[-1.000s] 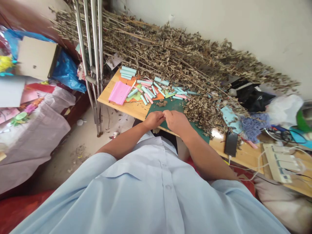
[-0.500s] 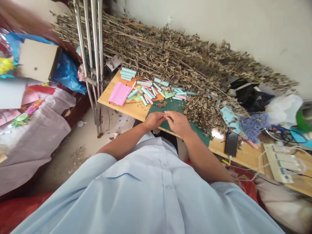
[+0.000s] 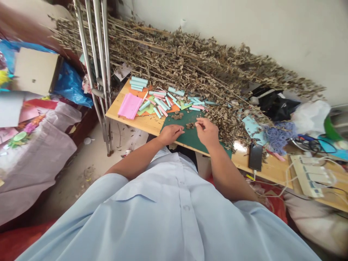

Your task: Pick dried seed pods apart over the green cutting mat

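Note:
My left hand (image 3: pixel 171 134) rests over the near edge of the green mat (image 3: pixel 187 138), fingers curled together. Something tiny may sit at its fingertips, too small to name. To the right, my right hand (image 3: pixel 207 132) is closed in a pinch above the mat, beside the heap of dry leaves (image 3: pixel 227 121); what it pinches, if anything, is hidden. Between the hands lies a small clump of dry leaf bits (image 3: pixel 190 125). Another little crumbled clump (image 3: pixel 177 115) sits farther back on the mat.
Blue and pink paper rolls (image 3: pixel 163 103) and a pink paper stack (image 3: pixel 131 106) lie at the left. Long dried stalks (image 3: pixel 168 54) line the wall. Metal crutches (image 3: pixel 99 72) stand at the table's left end; a phone (image 3: pixel 255 157) and power strip (image 3: pixel 308 176) lie right.
My hands, earlier touching at the fingertips, are now apart. The right hand has moved right and slightly away from me. The clump between them now shows. The view has shifted slightly.

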The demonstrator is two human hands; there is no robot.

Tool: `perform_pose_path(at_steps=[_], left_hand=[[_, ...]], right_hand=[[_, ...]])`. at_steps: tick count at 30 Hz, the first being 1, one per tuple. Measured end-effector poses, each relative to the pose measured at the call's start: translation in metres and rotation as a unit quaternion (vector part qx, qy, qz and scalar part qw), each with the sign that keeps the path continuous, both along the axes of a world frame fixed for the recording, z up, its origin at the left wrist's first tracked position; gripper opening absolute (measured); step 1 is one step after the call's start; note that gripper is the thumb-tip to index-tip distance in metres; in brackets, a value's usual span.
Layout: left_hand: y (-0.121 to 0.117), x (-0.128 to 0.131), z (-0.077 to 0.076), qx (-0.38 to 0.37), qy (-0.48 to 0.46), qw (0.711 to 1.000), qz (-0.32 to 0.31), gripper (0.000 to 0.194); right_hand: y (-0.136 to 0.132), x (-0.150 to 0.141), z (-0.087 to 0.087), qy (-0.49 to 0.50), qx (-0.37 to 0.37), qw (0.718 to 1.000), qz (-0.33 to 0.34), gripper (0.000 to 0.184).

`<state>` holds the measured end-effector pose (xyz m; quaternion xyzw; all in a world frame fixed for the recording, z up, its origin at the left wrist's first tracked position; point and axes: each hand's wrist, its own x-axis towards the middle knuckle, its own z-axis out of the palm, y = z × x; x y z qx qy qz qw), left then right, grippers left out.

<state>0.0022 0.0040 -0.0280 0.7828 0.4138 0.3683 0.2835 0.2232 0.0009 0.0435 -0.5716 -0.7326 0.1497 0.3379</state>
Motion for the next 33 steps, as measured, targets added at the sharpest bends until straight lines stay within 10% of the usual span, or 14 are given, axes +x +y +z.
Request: perform_pose_path(at_steps=[15, 25, 33], left_hand=[[0.000, 0.001, 0.003, -0.008, 0.020, 1.000, 0.005, 0.027], [-0.001, -0.001, 0.004, -0.012, 0.008, 1.000, -0.010, 0.031], [-0.001, -0.003, 0.008, 0.007, 0.030, 0.999, -0.017, 0.034]], right_hand=[[0.008, 0.007, -0.053, -0.086, -0.050, 0.995, -0.026, 0.024], [-0.009, -0.021, -0.013, 0.066, -0.062, 0.996, 0.019, 0.017], [-0.013, -0.043, 0.016, -0.010, -0.003, 0.990, 0.139, 0.011]])
